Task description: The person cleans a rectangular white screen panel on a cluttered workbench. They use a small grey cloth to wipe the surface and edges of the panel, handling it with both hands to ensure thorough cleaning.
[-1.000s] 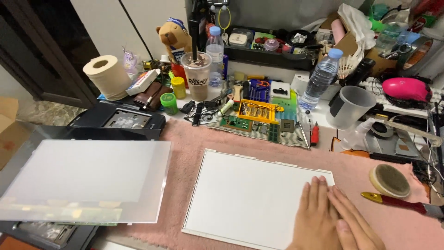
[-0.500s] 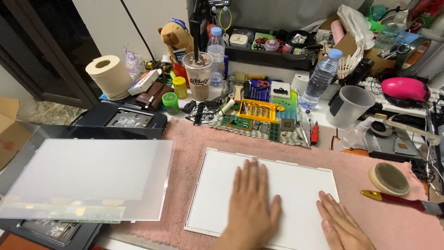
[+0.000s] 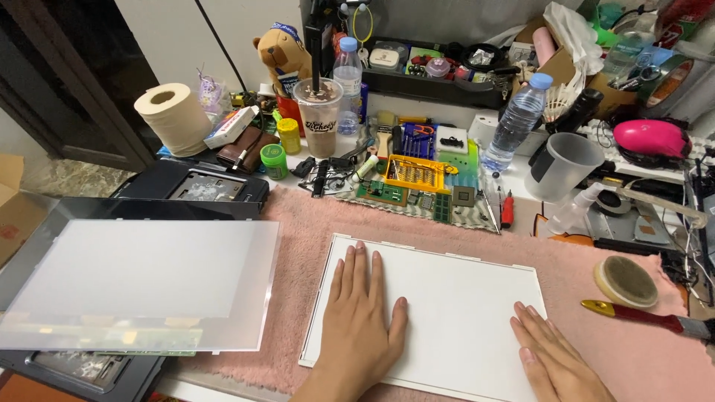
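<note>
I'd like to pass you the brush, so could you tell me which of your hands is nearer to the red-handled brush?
Right. The right hand lies flat at the white panel's right edge, close to the red-handled brush; the left hand rests farther away, on the panel's left part.

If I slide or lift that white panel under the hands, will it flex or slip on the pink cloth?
The white panel looks thin and wide, so it would probably bow if lifted by one edge. It lies flat on the fuzzy pink cloth, which likely grips it rather than letting it glide. The left hand and right hand lie flat on it, which should hold it in place.
</note>
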